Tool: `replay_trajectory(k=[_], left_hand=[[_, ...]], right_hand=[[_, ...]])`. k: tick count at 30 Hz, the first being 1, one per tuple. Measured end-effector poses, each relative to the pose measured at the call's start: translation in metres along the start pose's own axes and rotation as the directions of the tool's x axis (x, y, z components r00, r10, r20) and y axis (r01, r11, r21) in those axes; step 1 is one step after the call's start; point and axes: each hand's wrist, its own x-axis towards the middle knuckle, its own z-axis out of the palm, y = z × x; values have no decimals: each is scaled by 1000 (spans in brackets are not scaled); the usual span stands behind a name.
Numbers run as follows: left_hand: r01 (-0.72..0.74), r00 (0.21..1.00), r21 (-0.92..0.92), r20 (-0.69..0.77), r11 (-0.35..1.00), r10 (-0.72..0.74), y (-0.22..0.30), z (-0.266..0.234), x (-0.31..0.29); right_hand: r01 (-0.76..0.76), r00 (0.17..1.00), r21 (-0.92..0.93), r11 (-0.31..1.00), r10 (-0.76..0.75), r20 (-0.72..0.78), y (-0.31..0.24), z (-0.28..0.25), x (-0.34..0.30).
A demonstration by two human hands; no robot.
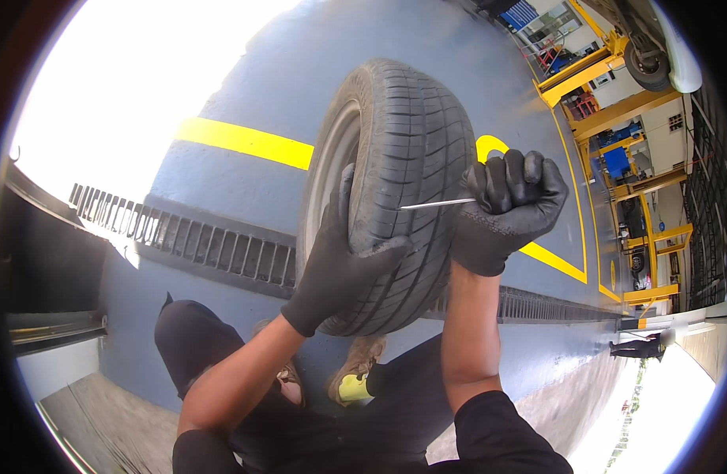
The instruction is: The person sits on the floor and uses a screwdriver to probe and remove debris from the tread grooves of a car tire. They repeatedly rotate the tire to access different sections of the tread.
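Where the car tyre (418,142) stands: ahead of the person's knees, upright but leaning a little, on a grey wheel rim (333,150); the spot where it meets the floor (324,47) is hidden.
Left hand (347,261): spread in a black glove, fingers along the sidewall on the left, thumb laid over the tread, bracing more than clasping.
Right hand (513,205): curled into a fist round a slim metal tool (442,204), its handle out of sight, the shaft pointing left over the tread.
Tool tip: seems to touch the tread, just beyond the left thumb; how deep it sits, if at all, I cannot tell.
Slip: a skid off the rubber could carry the point leftward into the left fingers or thumb, most likely under a hard, sudden push.
Shaft: being thin, it might bend if levered sideways.
Tipping: with only one hand bracing, a shove from the right could topple the tyre left.
Rolling: a pull nearer could bring it against the shoes (355,367), close below.
Drain grating (221,249): a dropped tool might fall between its bars.
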Motion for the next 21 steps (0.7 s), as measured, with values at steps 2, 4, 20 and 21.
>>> replay_trajectory(k=[2,4,20,21], left_hand=[[12,1000,51,-16,999,-11,-6,1,1],[87,996,-55,-1,995,-87,-4,-5,5],[134,991,-86,-4,987,-135,1,2,7],[130,991,-85,-4,988,-131,0,3,8]], right_hand=[[27,974,-66,997,-41,-223,1,3,-3],[14,985,-22,1000,-17,-173,8,-4,1],[191,940,-221,956,-114,322,-56,23,-27],[128,946,-238,963,-47,320,-53,21,-30]])
